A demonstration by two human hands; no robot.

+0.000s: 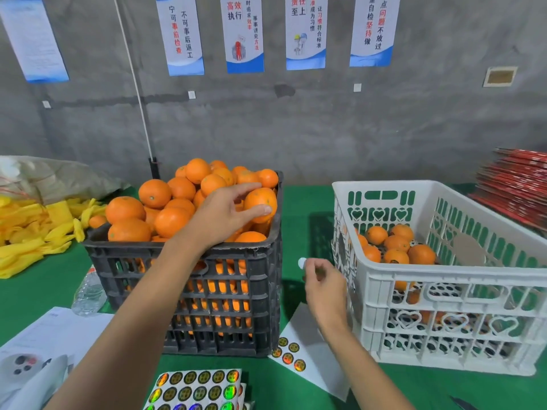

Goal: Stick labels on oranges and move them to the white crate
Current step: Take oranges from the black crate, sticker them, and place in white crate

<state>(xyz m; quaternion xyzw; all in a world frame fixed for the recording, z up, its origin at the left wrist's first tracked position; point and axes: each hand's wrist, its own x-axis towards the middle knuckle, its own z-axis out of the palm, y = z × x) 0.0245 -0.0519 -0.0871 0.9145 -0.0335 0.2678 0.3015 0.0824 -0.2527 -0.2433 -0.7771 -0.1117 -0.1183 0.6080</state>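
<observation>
A black crate (183, 261) heaped with oranges stands at the centre left. My left hand (219, 214) reaches over it, with thumb and fingers round one orange (259, 199) at the heap's right edge. My right hand (321, 279) hovers between the two crates and pinches a small round label (302, 262), white side up. The white crate (444, 279) on the right holds several oranges (396, 244). Label sheets (196, 389) with shiny round stickers lie at the front, and a mostly used sheet (307, 347) lies under my right wrist.
Everything stands on a green table (302, 202). Yellow foam nets (35, 229) are piled at the left. A plastic bottle (88, 291) lies beside the black crate, with papers (50, 332) at the front left. Red flat boxes (515, 179) are stacked at the far right.
</observation>
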